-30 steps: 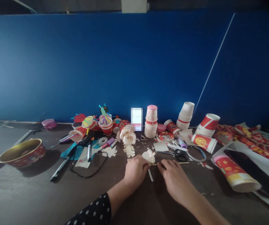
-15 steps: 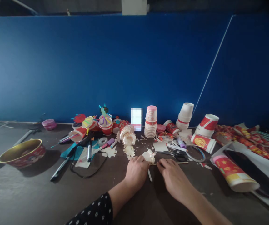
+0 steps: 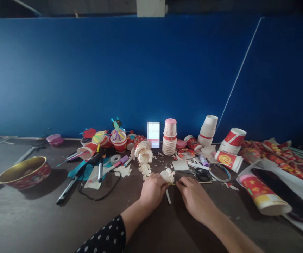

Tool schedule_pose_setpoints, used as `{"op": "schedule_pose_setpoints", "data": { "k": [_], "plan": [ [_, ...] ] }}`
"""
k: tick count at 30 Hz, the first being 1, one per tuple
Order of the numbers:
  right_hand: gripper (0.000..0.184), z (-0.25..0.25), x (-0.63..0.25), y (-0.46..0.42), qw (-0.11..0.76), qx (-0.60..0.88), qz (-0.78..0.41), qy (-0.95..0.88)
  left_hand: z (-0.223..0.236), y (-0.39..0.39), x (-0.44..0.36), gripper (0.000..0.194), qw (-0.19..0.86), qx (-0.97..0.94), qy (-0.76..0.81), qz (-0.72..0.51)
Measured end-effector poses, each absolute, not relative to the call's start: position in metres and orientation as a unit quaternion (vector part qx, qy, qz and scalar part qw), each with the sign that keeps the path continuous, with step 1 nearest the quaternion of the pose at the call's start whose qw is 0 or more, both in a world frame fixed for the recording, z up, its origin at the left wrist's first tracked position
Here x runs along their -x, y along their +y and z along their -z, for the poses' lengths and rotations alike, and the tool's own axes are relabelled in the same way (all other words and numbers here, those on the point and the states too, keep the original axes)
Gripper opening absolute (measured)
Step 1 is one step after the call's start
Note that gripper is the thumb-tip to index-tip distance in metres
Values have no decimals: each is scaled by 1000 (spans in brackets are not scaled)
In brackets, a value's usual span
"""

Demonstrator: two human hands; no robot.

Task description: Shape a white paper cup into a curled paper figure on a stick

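Observation:
My left hand (image 3: 153,191) is closed, its fingertips pinched at the left end of a thin wooden stick (image 3: 205,182). My right hand (image 3: 196,197) pinches the same stick farther right, and its free end sticks out beyond the fingers. A narrow white paper strip (image 3: 168,196) hangs down towards me from beside the left fingertips. Just behind the stick lies a white piece with curled paper bits (image 3: 169,175). Whether the strip is wound round the stick is hidden by the fingers.
Beyond my hands stand a stack of paper cups (image 3: 169,140) and a cream ruffled paper figure (image 3: 144,156). At left are a gold-lined bowl (image 3: 24,174) and markers (image 3: 100,170). Scissors (image 3: 202,173), a lying red-yellow cup (image 3: 264,196) and a dark phone (image 3: 285,195) are at right.
Both hands have shifted very slightly, with the fingers still on the stick. The other things on the table stay in place.

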State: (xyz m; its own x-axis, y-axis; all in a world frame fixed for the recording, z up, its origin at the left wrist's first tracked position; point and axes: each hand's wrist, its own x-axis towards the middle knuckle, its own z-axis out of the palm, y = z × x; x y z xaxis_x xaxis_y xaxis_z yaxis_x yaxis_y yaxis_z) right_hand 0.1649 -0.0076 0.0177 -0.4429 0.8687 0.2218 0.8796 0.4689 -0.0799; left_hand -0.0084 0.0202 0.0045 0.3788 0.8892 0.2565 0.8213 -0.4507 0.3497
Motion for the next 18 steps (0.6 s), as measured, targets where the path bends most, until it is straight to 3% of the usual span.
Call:
{"op": "schedule_pose_setpoints", "data": {
  "k": [10, 18],
  "plan": [
    [25, -4, -169, 9, 198, 520, -20, -831, -5, 21, 7, 17, 77, -828, 517, -203],
    [21, -8, -168, 15, 193, 499, -1, -845, -4, 21, 8, 16, 75, -827, 520, -199]
  ]
}}
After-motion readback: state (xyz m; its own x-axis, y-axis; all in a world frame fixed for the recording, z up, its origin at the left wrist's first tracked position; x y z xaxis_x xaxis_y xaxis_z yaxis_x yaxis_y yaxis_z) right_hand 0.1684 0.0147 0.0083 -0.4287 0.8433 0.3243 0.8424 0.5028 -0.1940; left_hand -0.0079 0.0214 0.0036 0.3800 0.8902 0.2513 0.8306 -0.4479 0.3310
